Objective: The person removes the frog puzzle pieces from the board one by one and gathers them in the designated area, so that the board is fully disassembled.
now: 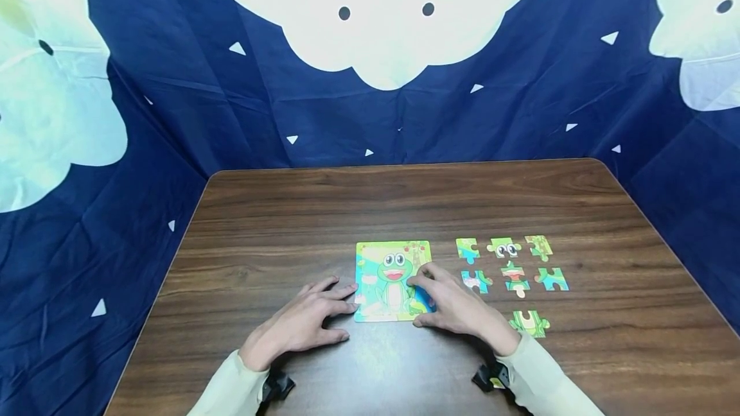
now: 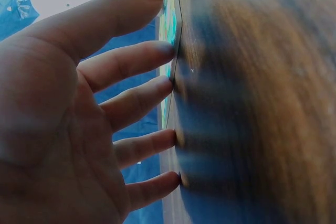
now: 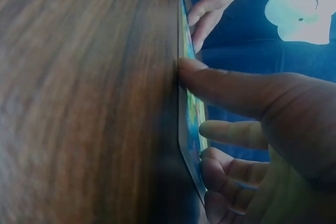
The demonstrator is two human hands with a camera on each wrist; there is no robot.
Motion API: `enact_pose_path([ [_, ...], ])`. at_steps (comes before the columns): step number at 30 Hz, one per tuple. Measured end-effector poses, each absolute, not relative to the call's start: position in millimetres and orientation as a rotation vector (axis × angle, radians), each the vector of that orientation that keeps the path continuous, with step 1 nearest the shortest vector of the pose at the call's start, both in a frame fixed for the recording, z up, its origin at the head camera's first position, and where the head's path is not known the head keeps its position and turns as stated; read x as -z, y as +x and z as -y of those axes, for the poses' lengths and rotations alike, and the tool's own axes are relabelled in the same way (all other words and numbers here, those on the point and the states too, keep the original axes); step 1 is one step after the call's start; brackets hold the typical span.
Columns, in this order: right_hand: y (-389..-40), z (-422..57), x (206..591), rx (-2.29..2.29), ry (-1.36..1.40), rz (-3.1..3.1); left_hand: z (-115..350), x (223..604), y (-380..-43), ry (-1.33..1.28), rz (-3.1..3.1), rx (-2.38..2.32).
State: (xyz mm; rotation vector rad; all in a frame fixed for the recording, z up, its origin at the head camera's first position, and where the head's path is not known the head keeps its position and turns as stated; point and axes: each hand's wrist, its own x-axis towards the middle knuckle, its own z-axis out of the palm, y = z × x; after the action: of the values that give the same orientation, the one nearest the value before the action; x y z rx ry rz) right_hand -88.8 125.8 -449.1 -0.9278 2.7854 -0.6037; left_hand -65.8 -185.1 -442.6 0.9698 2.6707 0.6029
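Observation:
A square frog puzzle board (image 1: 376,275) lies flat in the middle of the table in the head view. My left hand (image 1: 309,320) rests at its left side, fingers spread and mostly straight, with some fingertips touching the board's edge. Over the board's lower right part is my right hand (image 1: 457,303), fingers bent and touching the surface. In the right wrist view, the thumb of the right hand (image 3: 231,93) sits at the near edge of the board (image 3: 191,114). A more vivid blue patch shows beneath the right fingers, mostly covered by them.
Several loose puzzle pieces lie right of the board, among them one with eyes (image 1: 505,248), a red mouth piece (image 1: 516,280) and a green piece (image 1: 528,324) near the right forearm. Another greenish bit (image 1: 497,382) shows by the right wrist. A blue curtain (image 1: 399,127) hangs behind the table.

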Motion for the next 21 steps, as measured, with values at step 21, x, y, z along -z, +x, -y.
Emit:
enact_pose_path([
  [21,-89.8,-122.8,452.0,0.68,-0.874,-2.823,183.8,443.5,-66.2,0.973,-2.674,-0.592],
])
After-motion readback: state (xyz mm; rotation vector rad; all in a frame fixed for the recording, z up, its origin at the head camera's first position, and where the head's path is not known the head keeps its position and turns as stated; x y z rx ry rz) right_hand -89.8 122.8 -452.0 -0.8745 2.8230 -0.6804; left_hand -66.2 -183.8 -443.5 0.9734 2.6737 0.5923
